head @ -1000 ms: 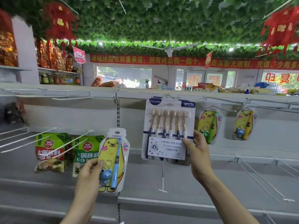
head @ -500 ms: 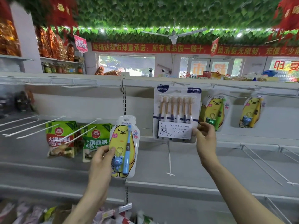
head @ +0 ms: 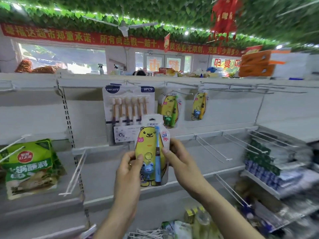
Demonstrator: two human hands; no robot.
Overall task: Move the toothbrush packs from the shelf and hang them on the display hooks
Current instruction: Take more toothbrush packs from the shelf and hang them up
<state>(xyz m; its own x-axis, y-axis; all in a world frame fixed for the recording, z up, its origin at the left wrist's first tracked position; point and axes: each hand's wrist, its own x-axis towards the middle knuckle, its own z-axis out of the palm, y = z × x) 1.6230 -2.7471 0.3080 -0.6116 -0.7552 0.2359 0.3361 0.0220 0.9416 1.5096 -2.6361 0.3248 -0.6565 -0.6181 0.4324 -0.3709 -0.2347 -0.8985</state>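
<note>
A yellow bear toothbrush pack (head: 149, 145) with a blue brush and a blue keyring toy is held upright in front of the shelf back. My left hand (head: 129, 168) grips its left edge and my right hand (head: 179, 156) pinches its right edge. Behind it a six-piece toothbrush pack (head: 126, 107) hangs on a top-row hook. Two more yellow bear packs (head: 170, 109) (head: 199, 106) hang to its right on top-row hooks.
Bare white hooks (head: 212, 149) jut out on the middle row at right, and another bare hook (head: 74, 173) at left. Green sauce packets (head: 29, 168) hang at far left. Stacked goods (head: 269, 169) fill shelves at right. Loose packs (head: 189, 225) lie below.
My right hand let go of the six-piece pack, which stays hanging, and came across to the bear pack. The bear pack moved right and the view turned right.
</note>
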